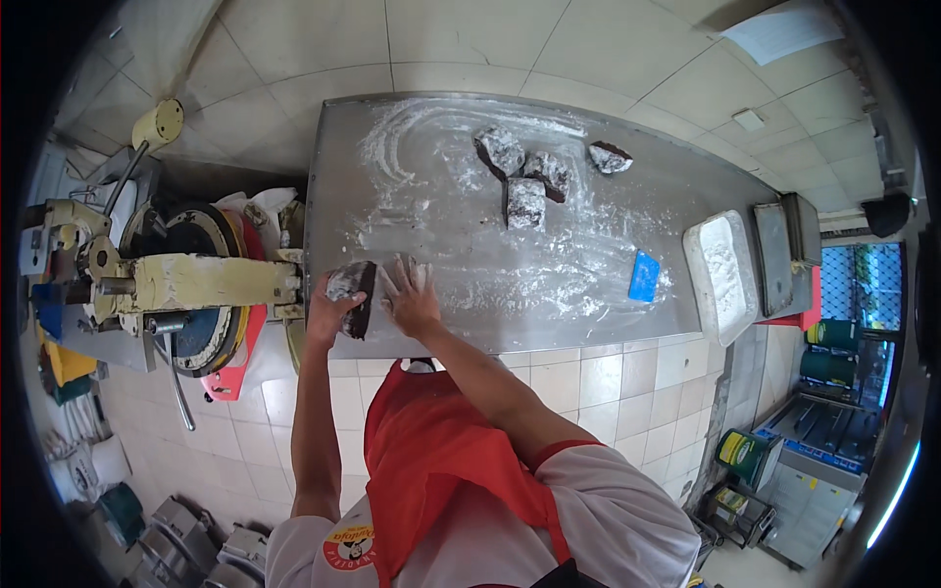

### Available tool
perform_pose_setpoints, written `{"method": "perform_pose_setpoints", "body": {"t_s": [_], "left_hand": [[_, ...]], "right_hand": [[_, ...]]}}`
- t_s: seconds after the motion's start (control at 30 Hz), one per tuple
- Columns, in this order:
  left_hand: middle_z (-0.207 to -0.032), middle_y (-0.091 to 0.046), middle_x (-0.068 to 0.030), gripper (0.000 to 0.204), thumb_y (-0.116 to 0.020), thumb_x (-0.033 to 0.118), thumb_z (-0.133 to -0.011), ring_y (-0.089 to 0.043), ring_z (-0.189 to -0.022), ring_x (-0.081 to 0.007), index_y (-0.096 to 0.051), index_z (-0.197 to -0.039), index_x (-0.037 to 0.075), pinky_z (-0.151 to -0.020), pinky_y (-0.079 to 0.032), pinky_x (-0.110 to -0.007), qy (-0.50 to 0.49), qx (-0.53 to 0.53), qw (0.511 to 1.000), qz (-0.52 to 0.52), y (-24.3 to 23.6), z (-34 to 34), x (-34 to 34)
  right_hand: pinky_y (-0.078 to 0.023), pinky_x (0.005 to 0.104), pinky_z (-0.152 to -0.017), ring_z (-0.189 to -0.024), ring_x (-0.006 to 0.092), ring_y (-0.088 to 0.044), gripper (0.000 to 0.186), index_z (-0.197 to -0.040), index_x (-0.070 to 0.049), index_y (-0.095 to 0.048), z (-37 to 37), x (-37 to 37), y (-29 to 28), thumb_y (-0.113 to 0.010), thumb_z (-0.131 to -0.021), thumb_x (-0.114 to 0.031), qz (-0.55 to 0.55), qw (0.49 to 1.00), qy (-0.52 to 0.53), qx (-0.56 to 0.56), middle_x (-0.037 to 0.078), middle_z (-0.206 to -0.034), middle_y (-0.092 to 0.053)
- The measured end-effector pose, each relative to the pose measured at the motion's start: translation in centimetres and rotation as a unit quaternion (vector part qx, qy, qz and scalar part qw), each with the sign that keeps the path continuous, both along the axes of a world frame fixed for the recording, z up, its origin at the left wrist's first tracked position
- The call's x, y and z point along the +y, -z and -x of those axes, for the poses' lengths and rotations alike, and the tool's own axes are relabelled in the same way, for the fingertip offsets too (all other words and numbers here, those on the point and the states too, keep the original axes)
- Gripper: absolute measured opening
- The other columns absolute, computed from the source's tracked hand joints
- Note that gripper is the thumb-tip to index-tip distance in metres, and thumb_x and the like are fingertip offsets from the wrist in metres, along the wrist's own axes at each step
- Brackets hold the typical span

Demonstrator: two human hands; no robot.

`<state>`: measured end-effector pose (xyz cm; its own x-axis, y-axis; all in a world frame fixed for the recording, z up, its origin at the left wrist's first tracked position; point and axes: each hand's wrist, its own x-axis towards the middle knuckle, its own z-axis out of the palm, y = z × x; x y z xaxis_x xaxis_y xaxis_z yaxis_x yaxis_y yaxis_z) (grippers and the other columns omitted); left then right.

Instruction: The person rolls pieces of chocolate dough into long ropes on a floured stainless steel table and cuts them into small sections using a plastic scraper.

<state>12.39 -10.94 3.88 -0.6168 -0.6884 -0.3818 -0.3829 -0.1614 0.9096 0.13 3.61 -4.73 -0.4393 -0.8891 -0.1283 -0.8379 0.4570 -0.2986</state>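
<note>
At the near left corner of the steel table (461,328), my left hand (329,312) grips a chunk of dark brown dough (355,312) dusted with white flour. Just right of it, my right hand (412,299) lies on the floury tabletop with its fingers spread, holding nothing. Farther back, three more dark dough chunks sit close together: one at the back (501,151), one to the right (549,174) and one in front (526,204). A smaller dough piece (611,157) lies apart to their right. Toward the right lies a blue flat scraper (644,276).
A white tub of flour (720,269) stands at the table's right end, beside dark metal trays (773,257). Left of the table is a cream-coloured machine (206,282) with a long lever (176,382). A tiled wall (470,44) runs behind the table.
</note>
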Motion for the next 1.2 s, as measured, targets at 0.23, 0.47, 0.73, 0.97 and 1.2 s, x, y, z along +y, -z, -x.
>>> {"method": "perform_pose_setpoints", "body": {"t_s": [0.23, 0.47, 0.73, 0.97, 1.2], "left_hand": [[-0.109, -0.068, -0.0153, 0.071, -0.089, 0.016, -0.062, -0.065, -0.103, -0.0314, -0.059, -0.125, 0.008, -0.093, -0.05, -0.039, 0.195, 0.054, 0.962, 0.182, -3.0, 9.0, 5.2], [-0.142, -0.045, -0.0165, 0.062, -0.075, 0.017, -0.074, -0.043, -0.132, -0.04, -0.06, -0.133, 0.024, -0.108, -0.034, -0.057, 0.364, 0.051, 0.798, 0.478, 1.6, 13.7, 17.5], [-0.16, -0.019, -0.0286, 0.093, -0.074, 0.062, -0.071, -0.014, -0.15, -0.0455, -0.044, -0.15, 0.024, -0.115, -0.009, -0.071, 0.385, -0.097, 0.776, 0.491, 4.2, 16.4, 25.9], [-0.166, 0.001, -0.0245, 0.101, -0.052, 0.069, -0.09, 0.003, -0.154, -0.0414, -0.007, -0.161, 0.012, -0.118, -0.007, -0.065, 0.105, -0.279, 0.763, 0.574, 4.6, 31.8, 19.1], [-0.16, -0.027, -0.0213, 0.089, -0.064, 0.058, -0.088, -0.023, -0.147, -0.0421, -0.029, -0.156, 0.012, -0.118, -0.016, -0.061, 0.242, -0.25, 0.759, 0.55, 5.1, 27.3, 25.3]], "right_hand": [[-0.011, 0.0604, -0.121, -0.15, 0.0443, -0.017, 0.069, -0.158, -0.027, -0.03, 8.3, 13.4, -0.6, -0.049, -0.097, -0.052, -0.048, 0.986, 0.144, 0.069, 0.017, -0.165, -0.019], [-0.009, 0.0611, -0.12, -0.151, 0.0448, -0.011, 0.071, -0.16, -0.027, -0.021, 17.2, 26.2, -0.9, -0.041, -0.1, -0.058, -0.036, 0.847, 0.529, 0.043, 0.017, -0.166, -0.013], [-0.006, 0.0626, -0.12, -0.153, 0.0433, -0.007, 0.073, -0.161, -0.026, -0.019, 26.1, 36.9, -1.6, -0.032, -0.1, -0.063, -0.123, 0.846, 0.518, -0.003, 0.014, -0.168, -0.005], [-0.006, 0.065, -0.119, -0.152, 0.0448, -0.011, 0.075, -0.162, -0.025, -0.014, 41.6, 47.0, -4.3, -0.035, -0.099, -0.061, -0.025, 0.768, 0.617, 0.17, 0.021, -0.167, -0.005], [-0.015, 0.0698, -0.116, -0.149, 0.048, -0.019, 0.076, -0.162, -0.029, -0.004, 52.6, 56.8, -0.7, -0.035, -0.101, -0.061, -0.141, 0.804, 0.536, 0.214, 0.017, -0.167, -0.011]]}}
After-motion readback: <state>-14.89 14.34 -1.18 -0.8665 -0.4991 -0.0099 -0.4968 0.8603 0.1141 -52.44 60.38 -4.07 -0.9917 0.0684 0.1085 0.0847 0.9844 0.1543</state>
